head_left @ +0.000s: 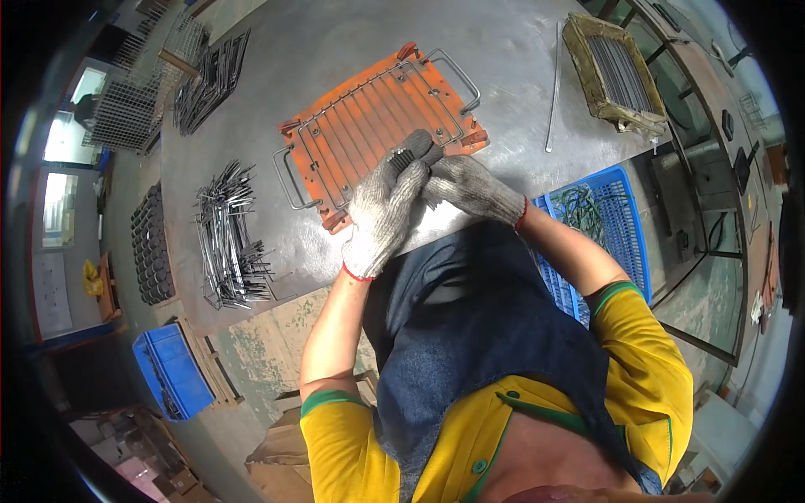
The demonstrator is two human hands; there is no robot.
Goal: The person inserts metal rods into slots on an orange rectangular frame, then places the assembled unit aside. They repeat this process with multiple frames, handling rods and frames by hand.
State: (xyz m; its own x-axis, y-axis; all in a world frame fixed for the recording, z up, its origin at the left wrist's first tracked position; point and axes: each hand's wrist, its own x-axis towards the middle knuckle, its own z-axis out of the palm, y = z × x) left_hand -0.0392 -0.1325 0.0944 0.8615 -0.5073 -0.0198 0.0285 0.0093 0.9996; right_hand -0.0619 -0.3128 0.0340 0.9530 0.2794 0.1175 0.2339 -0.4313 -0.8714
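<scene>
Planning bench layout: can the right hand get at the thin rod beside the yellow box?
Likely yes: only bare tabletop lies between the right hand and the thin rod; the yellow box sits beyond it. The right hand would first need to part from the left hand.

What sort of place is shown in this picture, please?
Probably a small metalworking workshop that makes wire goods. An orange jig lies on the metal-topped worktable, a pile of bent metal wires lies to its left, and straight metal rods fill a tray at upper right.
</scene>
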